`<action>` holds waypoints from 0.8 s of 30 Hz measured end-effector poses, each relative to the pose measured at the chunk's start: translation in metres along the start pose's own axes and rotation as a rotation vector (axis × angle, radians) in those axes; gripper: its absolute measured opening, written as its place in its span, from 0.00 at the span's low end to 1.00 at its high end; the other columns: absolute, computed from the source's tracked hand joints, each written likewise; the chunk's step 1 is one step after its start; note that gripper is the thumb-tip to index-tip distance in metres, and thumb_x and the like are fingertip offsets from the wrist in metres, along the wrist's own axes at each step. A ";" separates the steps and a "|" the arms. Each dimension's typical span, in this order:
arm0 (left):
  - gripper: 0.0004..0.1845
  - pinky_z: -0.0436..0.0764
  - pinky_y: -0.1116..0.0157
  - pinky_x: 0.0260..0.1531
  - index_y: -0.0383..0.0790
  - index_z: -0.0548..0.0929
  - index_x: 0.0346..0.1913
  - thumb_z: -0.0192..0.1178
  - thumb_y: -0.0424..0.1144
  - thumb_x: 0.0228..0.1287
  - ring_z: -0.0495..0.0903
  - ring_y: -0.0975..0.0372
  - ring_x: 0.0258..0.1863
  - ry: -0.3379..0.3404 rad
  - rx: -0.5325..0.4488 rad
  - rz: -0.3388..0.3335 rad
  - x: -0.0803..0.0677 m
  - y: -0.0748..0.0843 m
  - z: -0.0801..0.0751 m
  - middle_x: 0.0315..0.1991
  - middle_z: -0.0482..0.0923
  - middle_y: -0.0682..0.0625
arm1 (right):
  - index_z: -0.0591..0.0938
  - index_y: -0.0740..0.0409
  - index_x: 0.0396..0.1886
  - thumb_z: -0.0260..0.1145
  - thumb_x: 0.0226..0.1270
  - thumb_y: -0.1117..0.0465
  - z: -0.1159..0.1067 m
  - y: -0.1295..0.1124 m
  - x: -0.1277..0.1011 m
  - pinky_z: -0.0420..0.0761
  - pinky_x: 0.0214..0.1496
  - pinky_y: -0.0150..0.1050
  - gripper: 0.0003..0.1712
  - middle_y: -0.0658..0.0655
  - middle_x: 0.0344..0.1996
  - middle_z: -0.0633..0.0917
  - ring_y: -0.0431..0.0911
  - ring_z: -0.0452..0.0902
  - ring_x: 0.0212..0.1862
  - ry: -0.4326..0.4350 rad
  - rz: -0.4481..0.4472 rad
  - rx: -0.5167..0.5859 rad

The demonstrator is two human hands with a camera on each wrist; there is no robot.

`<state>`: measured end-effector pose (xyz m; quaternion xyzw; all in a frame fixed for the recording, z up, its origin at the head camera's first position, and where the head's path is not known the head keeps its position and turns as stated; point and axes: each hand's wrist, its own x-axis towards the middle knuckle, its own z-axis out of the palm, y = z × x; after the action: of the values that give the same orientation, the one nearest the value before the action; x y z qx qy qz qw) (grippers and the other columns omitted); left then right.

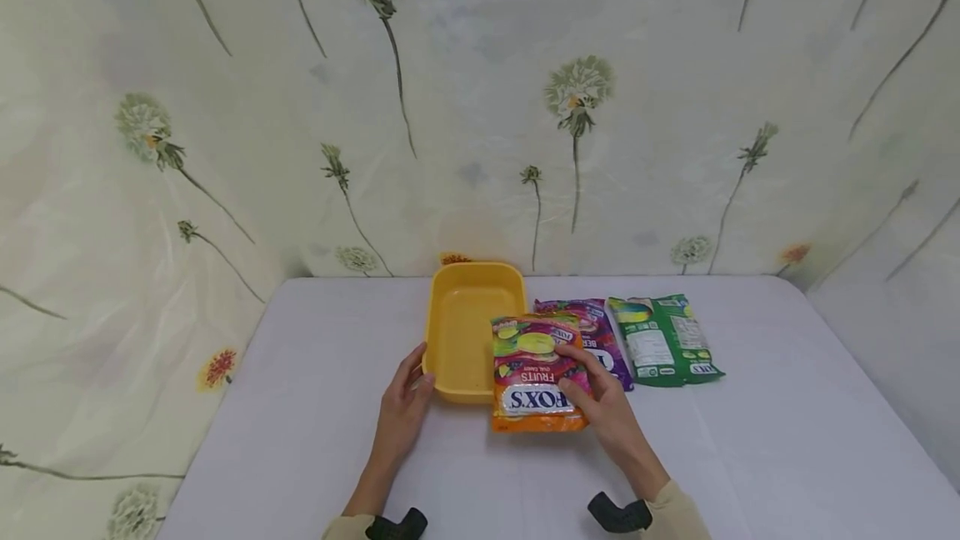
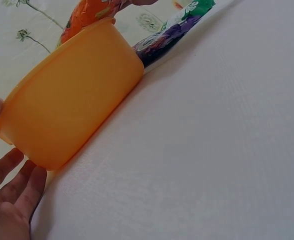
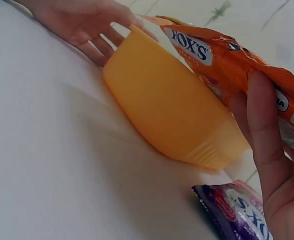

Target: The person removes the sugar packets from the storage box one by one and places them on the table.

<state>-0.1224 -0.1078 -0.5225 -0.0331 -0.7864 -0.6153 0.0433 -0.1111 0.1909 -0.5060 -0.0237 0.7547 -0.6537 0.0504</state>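
My right hand (image 1: pixel 606 408) grips an orange bag of Fox's fruit candy (image 1: pixel 536 369) by its right side. The bag is raised over the right edge of a yellow plastic tub (image 1: pixel 468 397), its printed front facing up in the head view. At the tub's front left corner, my left hand (image 1: pixel 401 417) holds the rim, with fingers (image 2: pixel 24 192) against the outer wall. Behind the raised bag lies a purple Fox's berries bag (image 1: pixel 618 365), partly covered by it. A green Fox's bag (image 1: pixel 667 344) lies to the right of the purple one.
Everything stands on a table with a white cloth (image 1: pixel 750 440). A curtain with a dandelion print (image 1: pixel 480 107) hangs right behind the table's back edge, close to the tub.
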 end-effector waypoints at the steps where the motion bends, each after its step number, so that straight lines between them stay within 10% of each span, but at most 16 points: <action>1: 0.26 0.75 0.60 0.60 0.52 0.65 0.69 0.54 0.42 0.69 0.70 0.53 0.65 0.003 0.000 -0.003 0.001 -0.004 0.001 0.69 0.64 0.51 | 0.64 0.37 0.69 0.60 0.68 0.50 -0.001 0.001 -0.001 0.77 0.53 0.24 0.30 0.51 0.70 0.60 0.55 0.57 0.69 0.000 0.001 -0.003; 8: 0.25 0.75 0.62 0.60 0.65 0.65 0.66 0.55 0.45 0.69 0.70 0.59 0.65 0.018 -0.017 -0.013 0.006 -0.027 0.007 0.68 0.65 0.59 | 0.64 0.40 0.69 0.60 0.68 0.51 -0.009 0.005 -0.008 0.75 0.53 0.22 0.30 0.52 0.70 0.59 0.55 0.57 0.69 0.018 0.001 -0.012; 24: 0.25 0.76 0.68 0.59 0.67 0.65 0.66 0.54 0.48 0.68 0.70 0.64 0.64 0.028 -0.003 -0.004 0.006 -0.027 0.005 0.67 0.65 0.65 | 0.63 0.43 0.69 0.58 0.70 0.54 -0.013 0.008 -0.017 0.76 0.55 0.24 0.30 0.50 0.70 0.59 0.51 0.56 0.67 0.003 -0.007 0.031</action>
<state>-0.1311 -0.1093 -0.5496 -0.0228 -0.7848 -0.6170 0.0532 -0.0958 0.2068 -0.5109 -0.0246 0.7444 -0.6656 0.0476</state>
